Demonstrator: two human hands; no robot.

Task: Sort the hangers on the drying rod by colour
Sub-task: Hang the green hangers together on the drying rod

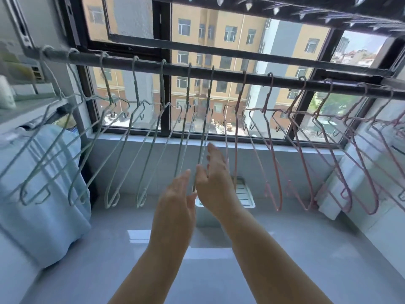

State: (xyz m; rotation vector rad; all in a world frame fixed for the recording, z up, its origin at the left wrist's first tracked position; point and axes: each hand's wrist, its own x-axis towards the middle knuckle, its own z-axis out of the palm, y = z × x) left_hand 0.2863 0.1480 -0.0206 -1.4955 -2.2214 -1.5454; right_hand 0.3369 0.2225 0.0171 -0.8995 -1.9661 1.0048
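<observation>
A dark drying rod (219, 73) runs across the window. Several pale green hangers (114, 150) hang along its left half and several pink hangers (274, 154) along its right half. The green hanger nearest the middle (205, 132) hangs edge-on, and its lower end passes between my two hands. My left hand (177, 198) is flat with fingers together, just left of that hanger's bottom. My right hand (213, 176) is open beside it on the right, thumb near the wire. Neither hand clearly grips the wire.
A light blue cloth (43, 183) hangs over an appliance at the left. A white shelf (26, 102) with items sits at upper left. A white soap dish (243, 191) is on the tiled wall below the window. A white unit (341, 183) stands at right.
</observation>
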